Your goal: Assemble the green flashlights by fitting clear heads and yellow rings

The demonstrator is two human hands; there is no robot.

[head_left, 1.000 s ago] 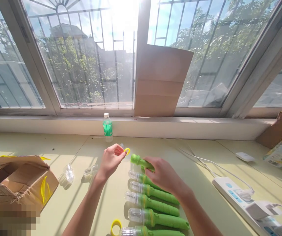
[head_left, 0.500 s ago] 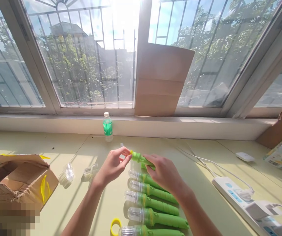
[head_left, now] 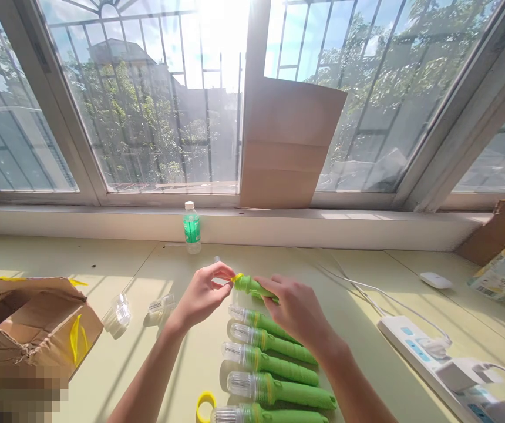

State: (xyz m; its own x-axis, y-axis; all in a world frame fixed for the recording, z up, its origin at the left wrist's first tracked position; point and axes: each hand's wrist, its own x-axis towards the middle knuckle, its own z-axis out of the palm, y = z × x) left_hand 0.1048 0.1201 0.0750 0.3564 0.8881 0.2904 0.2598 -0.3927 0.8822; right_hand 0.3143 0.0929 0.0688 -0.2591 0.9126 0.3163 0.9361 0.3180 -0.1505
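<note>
My right hand (head_left: 296, 305) is closed around a green flashlight-like handle (head_left: 249, 284), with its threaded end pointing left. My left hand (head_left: 204, 294) pinches a small yellow ring (head_left: 236, 277) at that threaded end. Whether the ring sits fully around the thread, I cannot tell. Below my hands lie several green handles with clear ribbed caps (head_left: 241, 385), in a row across the table. Another yellow ring (head_left: 205, 406) rests beside the nearest capped handle. Two loose clear caps, one farther left (head_left: 120, 311) and one nearer (head_left: 161, 308), lie left of my left hand.
An open cardboard box (head_left: 63, 341) with yellow strips stands at the left. A green-labelled bottle (head_left: 191, 228) is by the window ledge. On the right are a power strip (head_left: 415, 346) with plugs and cables, a white case (head_left: 436, 281) and a printed plastic pack (head_left: 499, 273).
The yellow ring shows more at the handle's threaded end, and the handle has shifted slightly in my hands. Otherwise the view has barely moved.
</note>
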